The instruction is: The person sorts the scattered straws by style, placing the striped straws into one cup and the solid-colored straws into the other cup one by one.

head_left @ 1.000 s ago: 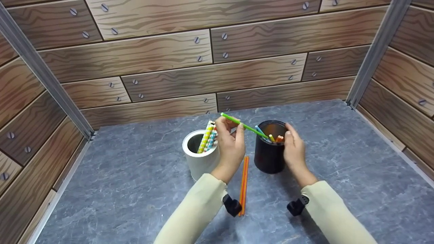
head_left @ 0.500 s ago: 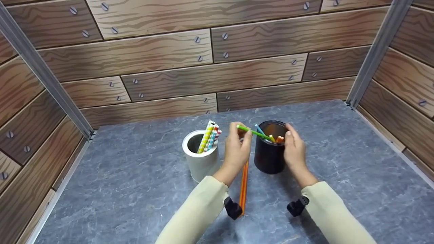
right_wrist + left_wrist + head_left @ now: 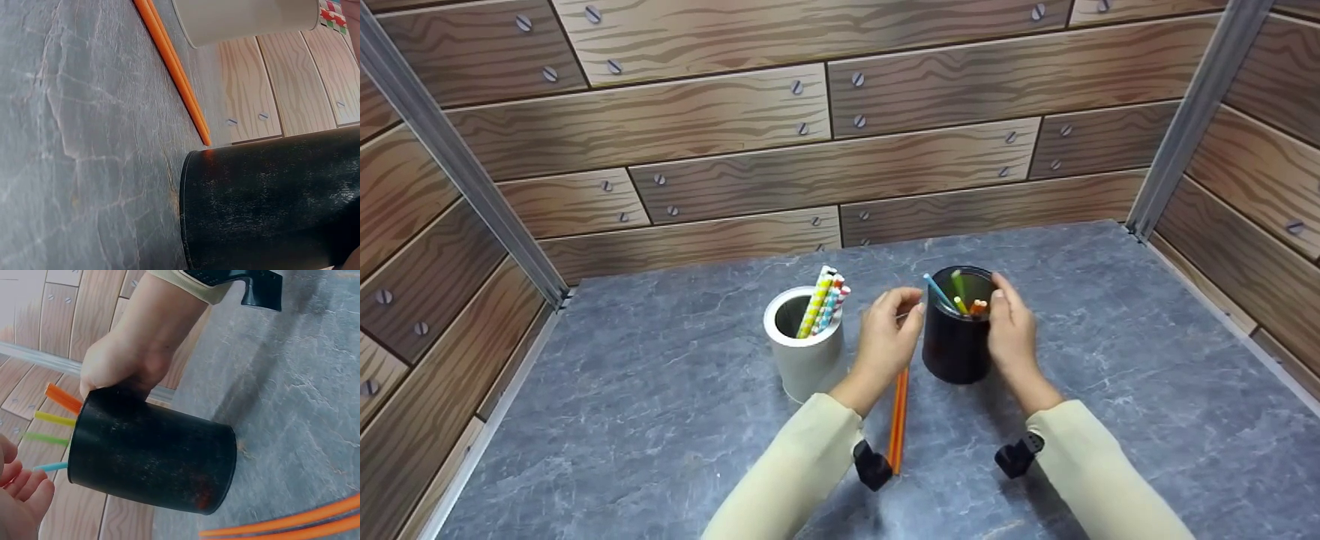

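A black cylindrical cup (image 3: 952,349) stands upright on the table, steadied by my right hand (image 3: 1012,326), which grips its right side near the rim. Inside lean several plain straws: a blue straw (image 3: 937,289), a green straw (image 3: 958,283), a yellow straw (image 3: 961,305) and orange straws (image 3: 977,307). My left hand (image 3: 889,334) is just left of that cup, fingers loosely bent and holding nothing. In the left wrist view its fingertips (image 3: 36,489) lie close to the blue straw's end; whether they touch it I cannot tell.
To the left stands a white cup (image 3: 810,367) with several patterned paper straws (image 3: 821,307). Orange straws (image 3: 898,427) lie on the grey marbled table (image 3: 622,420) between the cups, partly under my left wrist. Wood-patterned walls (image 3: 735,165) enclose the table.
My left hand moved right with the green straw and let it go; that straw now leans inside the black cup. The right hand has kept its hold on the cup.
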`<state>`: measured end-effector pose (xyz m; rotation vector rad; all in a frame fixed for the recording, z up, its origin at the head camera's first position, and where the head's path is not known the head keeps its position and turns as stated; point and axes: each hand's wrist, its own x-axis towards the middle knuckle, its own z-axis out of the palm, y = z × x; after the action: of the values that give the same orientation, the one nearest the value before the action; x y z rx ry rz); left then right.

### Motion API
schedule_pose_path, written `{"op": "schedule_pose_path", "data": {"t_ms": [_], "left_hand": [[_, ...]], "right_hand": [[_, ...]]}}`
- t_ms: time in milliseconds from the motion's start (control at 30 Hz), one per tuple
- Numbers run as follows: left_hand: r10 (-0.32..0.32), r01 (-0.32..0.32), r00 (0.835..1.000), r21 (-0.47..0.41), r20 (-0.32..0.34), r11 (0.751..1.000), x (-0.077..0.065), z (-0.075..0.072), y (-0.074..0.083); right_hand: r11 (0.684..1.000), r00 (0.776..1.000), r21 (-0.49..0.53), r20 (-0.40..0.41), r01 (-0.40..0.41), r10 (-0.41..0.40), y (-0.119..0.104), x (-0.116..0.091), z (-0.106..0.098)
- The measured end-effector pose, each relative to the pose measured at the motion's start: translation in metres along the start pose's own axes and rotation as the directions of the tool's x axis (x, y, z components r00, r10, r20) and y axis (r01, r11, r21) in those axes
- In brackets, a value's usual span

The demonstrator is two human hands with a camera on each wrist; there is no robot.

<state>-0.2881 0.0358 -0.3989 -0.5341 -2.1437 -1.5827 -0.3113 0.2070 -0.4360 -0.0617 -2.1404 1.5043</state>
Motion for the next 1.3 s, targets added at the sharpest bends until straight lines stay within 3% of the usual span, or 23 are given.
{"op": "schedule_pose_path", "data": {"t_ms": [167, 400, 533, 833, 1033, 1300], "left_hand": [[-0.052, 0.052, 0.998, -0.003, 0.032, 0.999, -0.005, -0.002, -0.006], [-0.099, 0.099, 0.995, -0.009, 0.016, 0.995, -0.019, -0.004, -0.022], [-0.135, 0.13, 0.99, 0.106, 0.033, 0.986, -0.028, -0.004, -0.032], [-0.276, 0.231, 0.957, 0.34, 0.091, 0.912, -0.046, -0.003, -0.055], [-0.284, 0.202, 0.952, 0.459, 0.116, 0.865, -0.056, -0.001, -0.068], [-0.272, 0.171, 0.951, 0.479, 0.149, 0.861, -0.062, 0.002, -0.071]], "right_hand": [[1.0, 1.0, -0.002, 0.001, -0.004, 0.004, 0.0, 0.0, 0.0], [1.0, 1.0, -0.011, 0.01, -0.016, 0.016, -0.001, 0.0, -0.001], [1.0, 1.0, -0.011, 0.011, -0.02, 0.02, -0.001, -0.001, -0.001], [1.0, 1.0, -0.002, 0.001, -0.011, 0.011, 0.0, 0.001, 0.0], [1.0, 1.0, 0.007, 0.005, -0.012, 0.012, 0.001, 0.001, 0.0], [1.0, 1.0, 0.002, 0.002, -0.011, 0.011, 0.0, 0.0, 0.0]]}}
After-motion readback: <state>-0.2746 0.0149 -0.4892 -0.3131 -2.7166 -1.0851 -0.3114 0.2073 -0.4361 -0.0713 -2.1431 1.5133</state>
